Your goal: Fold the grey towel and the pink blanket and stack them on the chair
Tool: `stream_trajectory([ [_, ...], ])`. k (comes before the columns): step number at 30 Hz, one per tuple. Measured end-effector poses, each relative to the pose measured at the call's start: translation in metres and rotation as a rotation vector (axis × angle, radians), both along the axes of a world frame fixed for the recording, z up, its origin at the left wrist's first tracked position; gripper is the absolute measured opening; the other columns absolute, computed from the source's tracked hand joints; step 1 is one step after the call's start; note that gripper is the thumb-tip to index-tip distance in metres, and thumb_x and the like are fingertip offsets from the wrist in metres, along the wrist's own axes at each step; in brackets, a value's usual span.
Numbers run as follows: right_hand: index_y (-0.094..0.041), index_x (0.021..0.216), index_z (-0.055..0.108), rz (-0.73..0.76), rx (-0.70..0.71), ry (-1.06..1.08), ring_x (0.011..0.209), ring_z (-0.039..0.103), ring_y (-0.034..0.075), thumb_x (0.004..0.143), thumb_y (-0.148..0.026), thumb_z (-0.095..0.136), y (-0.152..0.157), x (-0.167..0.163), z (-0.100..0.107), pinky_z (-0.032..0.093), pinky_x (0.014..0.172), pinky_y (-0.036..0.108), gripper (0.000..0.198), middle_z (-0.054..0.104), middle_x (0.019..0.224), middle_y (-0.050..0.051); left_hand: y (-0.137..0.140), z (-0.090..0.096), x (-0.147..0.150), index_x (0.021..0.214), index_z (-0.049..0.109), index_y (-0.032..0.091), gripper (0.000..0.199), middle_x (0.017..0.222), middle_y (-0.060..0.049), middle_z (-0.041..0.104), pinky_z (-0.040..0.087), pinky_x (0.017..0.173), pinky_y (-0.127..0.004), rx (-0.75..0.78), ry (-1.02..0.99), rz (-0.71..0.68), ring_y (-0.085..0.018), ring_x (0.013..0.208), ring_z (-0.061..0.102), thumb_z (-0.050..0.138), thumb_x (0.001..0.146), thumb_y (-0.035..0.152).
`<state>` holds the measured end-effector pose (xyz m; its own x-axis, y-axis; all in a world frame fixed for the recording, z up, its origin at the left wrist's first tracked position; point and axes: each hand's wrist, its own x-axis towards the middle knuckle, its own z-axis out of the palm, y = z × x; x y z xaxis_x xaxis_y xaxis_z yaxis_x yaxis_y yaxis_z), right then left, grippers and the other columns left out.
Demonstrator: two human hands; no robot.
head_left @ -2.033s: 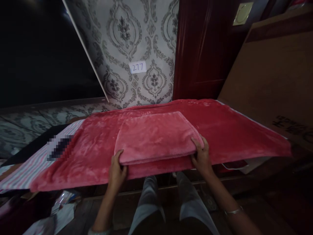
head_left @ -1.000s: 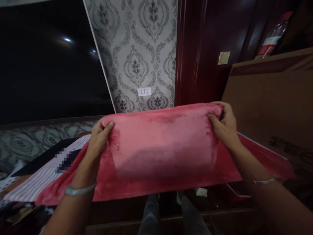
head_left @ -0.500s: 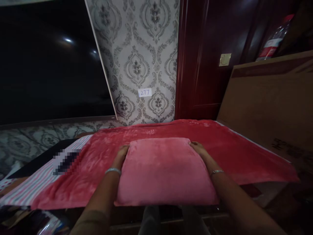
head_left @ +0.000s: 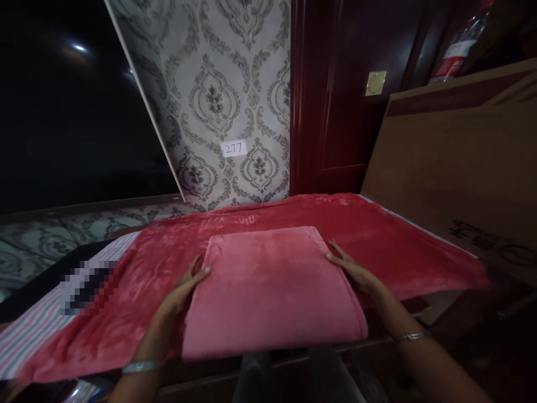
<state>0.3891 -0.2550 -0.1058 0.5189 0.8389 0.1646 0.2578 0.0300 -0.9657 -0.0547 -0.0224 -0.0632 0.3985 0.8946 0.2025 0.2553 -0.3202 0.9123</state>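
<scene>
A folded pink fleece blanket [head_left: 272, 291] lies in front of me, its near edge at the front of the red cloth beneath. My left hand [head_left: 187, 285] is at its left side, fingers apart and thumb at the top edge. On the right side, my right hand [head_left: 352, 268] has its fingers spread, with the thumb by the blanket's edge. Neither hand is wrapped round it. A bracelet circles each wrist.
A red plush cloth [head_left: 369, 235] covers the surface, with a striped cloth [head_left: 46, 324] at left. A large cardboard box [head_left: 453, 151] stands at right, a bottle [head_left: 455, 56] behind it. A dark television [head_left: 75, 112] and a paper marked 277 [head_left: 234, 148] are at the back.
Both hands have come from the far corners of the folded blanket toward me along its sides, and their fingers have spread. The view has shifted slightly.
</scene>
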Motion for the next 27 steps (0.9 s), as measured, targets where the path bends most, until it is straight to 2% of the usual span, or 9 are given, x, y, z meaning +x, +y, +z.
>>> stream_trajectory([
  [3,-0.027,0.159,0.039,0.05,-0.02,0.115,0.123,0.065,0.032,0.081,-0.06,0.07,0.006,-0.009,0.0,0.057,0.099,0.05,0.091,0.055,0.15,0.015,-0.001,-0.005,0.014,0.159,0.038,0.028,0.102,0.165,-0.012,0.037,0.04,0.12,-0.054,-0.131,-0.015,-0.014,-0.036,0.149,0.04,0.078,0.071,0.06],
  [5,-0.027,0.158,0.039,0.075,0.003,0.184,0.124,0.064,0.033,0.076,-0.058,0.074,0.011,-0.012,-0.002,0.056,0.1,0.051,0.095,0.056,0.15,0.013,0.002,-0.008,0.022,0.16,0.037,0.026,0.11,0.168,-0.011,0.03,0.033,0.124,-0.049,-0.134,-0.044,-0.012,-0.034,0.154,0.031,0.08,0.065,0.061],
  [7,-0.027,0.154,0.046,0.07,0.027,0.226,0.128,0.061,0.033,0.071,-0.055,0.077,0.013,-0.013,-0.004,0.053,0.105,0.05,0.093,0.057,0.149,0.012,0.003,-0.011,0.025,0.16,0.036,0.025,0.112,0.169,-0.011,0.028,0.031,0.125,-0.046,-0.126,-0.061,-0.024,-0.033,0.155,0.028,0.08,0.065,0.062],
  [11,-0.024,0.147,0.053,0.05,0.038,0.265,0.13,0.06,0.034,0.066,-0.052,0.08,0.012,-0.012,-0.008,0.049,0.109,0.051,0.09,0.059,0.147,0.012,-0.004,-0.012,0.02,0.159,0.038,0.025,0.103,0.17,-0.01,0.027,0.033,0.124,-0.042,-0.107,-0.077,-0.069,-0.03,0.156,0.028,0.076,0.07,0.061],
  [15,-0.024,0.145,0.054,0.044,0.026,0.266,0.127,0.061,0.034,0.064,-0.056,0.081,0.011,-0.01,-0.009,0.05,0.107,0.05,0.091,0.06,0.145,0.012,-0.013,-0.006,0.018,0.152,0.05,0.026,0.091,0.165,-0.009,0.038,0.024,0.128,-0.045,-0.066,-0.094,-0.063,-0.029,0.156,0.027,0.077,0.07,0.053],
  [19,-0.022,0.142,0.057,0.014,0.012,0.27,0.129,0.06,0.035,0.061,-0.058,0.083,0.011,-0.009,-0.01,0.049,0.109,0.05,0.093,0.06,0.145,0.013,-0.018,-0.001,0.02,0.149,0.054,0.027,0.086,0.163,-0.009,0.043,0.028,0.127,-0.044,-0.075,-0.138,-0.07,-0.03,0.154,0.032,0.078,0.07,0.048],
  [22,-0.023,0.14,0.06,0.03,0.004,0.254,0.126,0.062,0.035,0.063,-0.06,0.083,0.009,-0.009,-0.008,0.05,0.107,0.051,0.089,0.063,0.142,0.012,-0.02,-0.001,0.02,0.153,0.05,0.027,0.088,0.165,-0.009,0.039,0.027,0.127,-0.043,-0.081,-0.146,-0.075,-0.029,0.155,0.031,0.077,0.071,0.046],
  [27,-0.024,0.139,0.061,0.052,0.006,0.238,0.125,0.063,0.035,0.064,-0.059,0.083,0.006,-0.012,-0.002,0.051,0.106,0.051,0.086,0.066,0.138,0.012,-0.019,-0.006,0.017,0.157,0.043,0.027,0.091,0.17,-0.007,0.026,0.03,0.126,-0.039,-0.105,-0.134,-0.075,-0.028,0.156,0.027,0.075,0.074,0.045],
])
